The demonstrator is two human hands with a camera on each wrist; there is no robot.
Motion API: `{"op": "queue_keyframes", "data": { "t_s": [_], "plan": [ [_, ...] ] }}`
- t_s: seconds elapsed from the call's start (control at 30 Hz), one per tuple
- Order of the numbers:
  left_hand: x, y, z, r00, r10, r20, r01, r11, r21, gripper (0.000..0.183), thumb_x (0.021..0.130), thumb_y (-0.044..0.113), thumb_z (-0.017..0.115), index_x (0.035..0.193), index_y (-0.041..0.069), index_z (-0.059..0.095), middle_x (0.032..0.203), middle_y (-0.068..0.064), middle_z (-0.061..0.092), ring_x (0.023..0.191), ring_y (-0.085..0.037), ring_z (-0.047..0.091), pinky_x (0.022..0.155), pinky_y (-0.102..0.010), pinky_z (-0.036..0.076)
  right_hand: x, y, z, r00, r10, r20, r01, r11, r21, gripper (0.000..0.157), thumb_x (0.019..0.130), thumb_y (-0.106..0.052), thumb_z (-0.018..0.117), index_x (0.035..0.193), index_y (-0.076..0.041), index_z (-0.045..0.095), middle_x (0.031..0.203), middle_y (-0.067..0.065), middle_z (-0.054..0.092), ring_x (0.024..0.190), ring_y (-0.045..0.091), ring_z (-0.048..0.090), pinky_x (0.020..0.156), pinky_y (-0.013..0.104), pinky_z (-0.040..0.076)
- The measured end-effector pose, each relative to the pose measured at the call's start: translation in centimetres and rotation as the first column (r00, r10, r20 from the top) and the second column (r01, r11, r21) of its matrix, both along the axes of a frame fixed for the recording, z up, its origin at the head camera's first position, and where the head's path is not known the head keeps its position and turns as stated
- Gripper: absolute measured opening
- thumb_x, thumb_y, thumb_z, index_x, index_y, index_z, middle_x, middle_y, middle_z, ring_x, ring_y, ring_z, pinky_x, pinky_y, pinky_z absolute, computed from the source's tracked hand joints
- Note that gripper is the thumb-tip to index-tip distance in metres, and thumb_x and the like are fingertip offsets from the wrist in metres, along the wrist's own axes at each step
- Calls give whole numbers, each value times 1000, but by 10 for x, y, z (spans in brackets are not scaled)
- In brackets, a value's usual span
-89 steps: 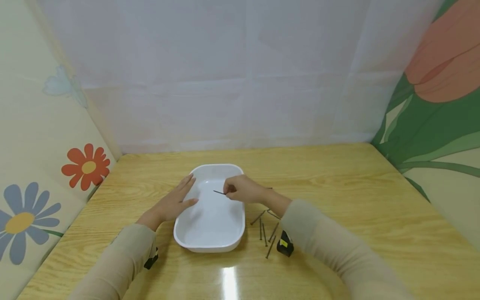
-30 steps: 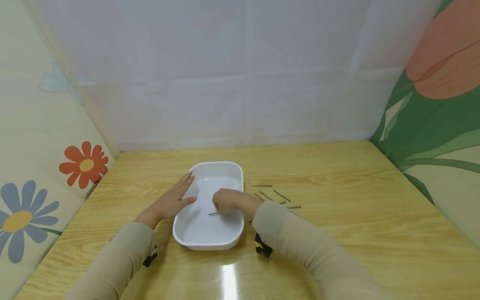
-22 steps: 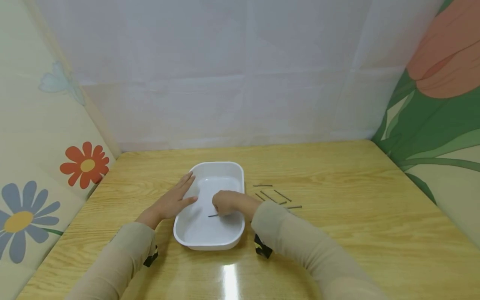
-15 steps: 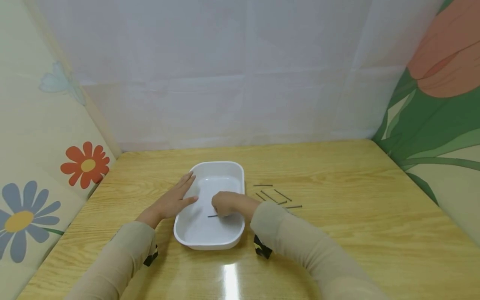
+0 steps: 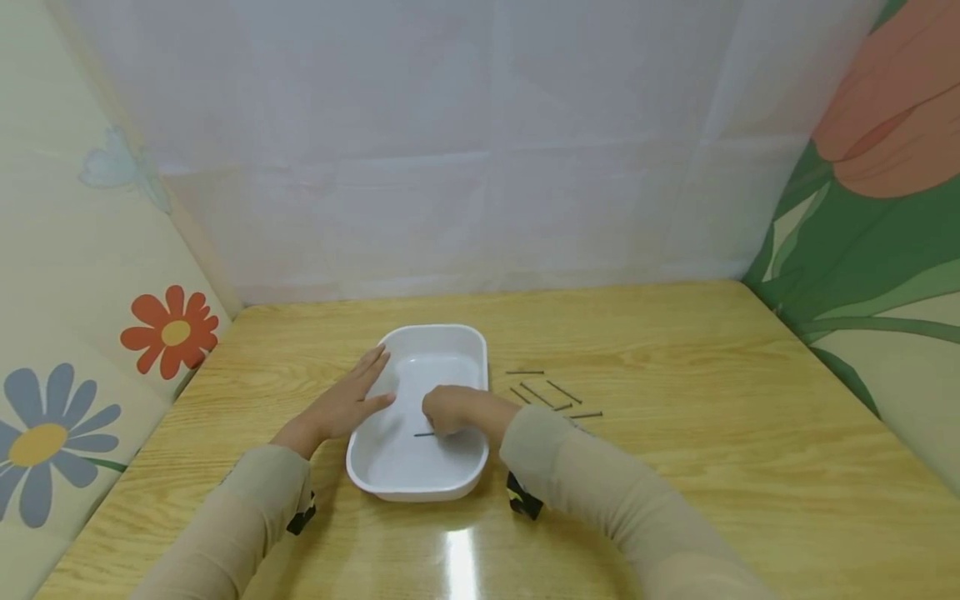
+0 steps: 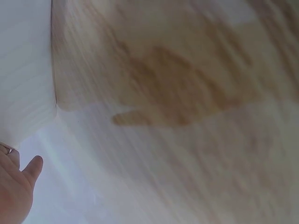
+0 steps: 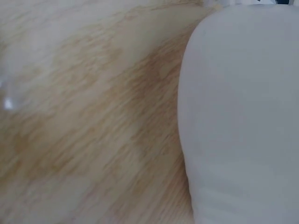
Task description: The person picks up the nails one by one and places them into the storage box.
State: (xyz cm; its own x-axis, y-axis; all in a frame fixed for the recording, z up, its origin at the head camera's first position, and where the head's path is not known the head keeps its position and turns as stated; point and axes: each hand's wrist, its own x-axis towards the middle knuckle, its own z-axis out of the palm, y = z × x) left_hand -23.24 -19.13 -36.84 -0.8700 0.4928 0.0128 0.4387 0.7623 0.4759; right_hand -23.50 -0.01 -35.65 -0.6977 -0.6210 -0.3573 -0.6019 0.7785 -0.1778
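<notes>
Head view: the right hand (image 5: 448, 409) curls round a nail (image 5: 423, 434) low in a tray (image 5: 393, 471), seemingly placing it; release calls for loosened fingers. The left hand (image 5: 340, 408) rests straight-fingered on its left side. More nails (image 5: 525, 372) lie rightward on the table (image 5: 675, 358), one partly behind the sleeve (image 5: 592, 467). Left-wrist view: left hand beside tray. Right-wrist view: no fingers.

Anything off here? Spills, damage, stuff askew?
Nothing stands out: no spill or damage visible. The white tray sits upright on the wood-grain table; the loose nails to its right lie at mixed angles, untidy but hardly odd.
</notes>
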Motion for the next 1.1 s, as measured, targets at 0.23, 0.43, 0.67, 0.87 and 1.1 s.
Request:
{"op": "queue_keyframes", "data": {
  "t_s": [0.23,0.43,0.67,0.87,1.1],
  "plan": [
    [-1,-1,-2,1000,-4,2,4,1000,6,67,90,34,43,138,3,10,144,-11,0,128,-32,1,98,-52,11,1,2,2,999,-30,21,30,1000,-8,3,78,-8,57,80,-10,59,68,-2,52,65,11,49,61,21,41],
    [1,-1,-1,1000,5,18,-6,1000,19,67,89,35,43,139,4,9,144,-10,-1,128,-32,0,98,-52,11,0,7,5,1000,0,29,3,997,-81,2,77,-8,58,77,-10,59,67,-4,53,63,9,49,56,19,41],
    [1,0,-1,1000,6,24,-6,1000,14,68,89,35,44,139,5,9,144,-10,0,128,-32,0,98,-53,11,1,20,14,999,1,41,6,982,-187,4,80,-11,58,78,-8,60,69,-5,53,65,9,49,58,19,41],
    [-1,-1,0,1000,9,16,-9,1000,1,68,89,37,44,139,5,9,144,-10,0,128,-32,1,98,-53,11,-1,32,19,999,25,-22,-31,950,-312,4,80,-11,58,77,-9,59,69,-6,53,67,8,49,62,19,41],
    [-1,-2,-1,1000,18,23,-18,1000,6,69,88,38,44,139,6,9,144,-9,-1,128,-31,0,98,-52,11,-1,43,24,999,7,-48,-28,893,-449,6,79,-9,59,74,-10,59,70,-4,55,69,9,51,62,19,42]
  ]
}}
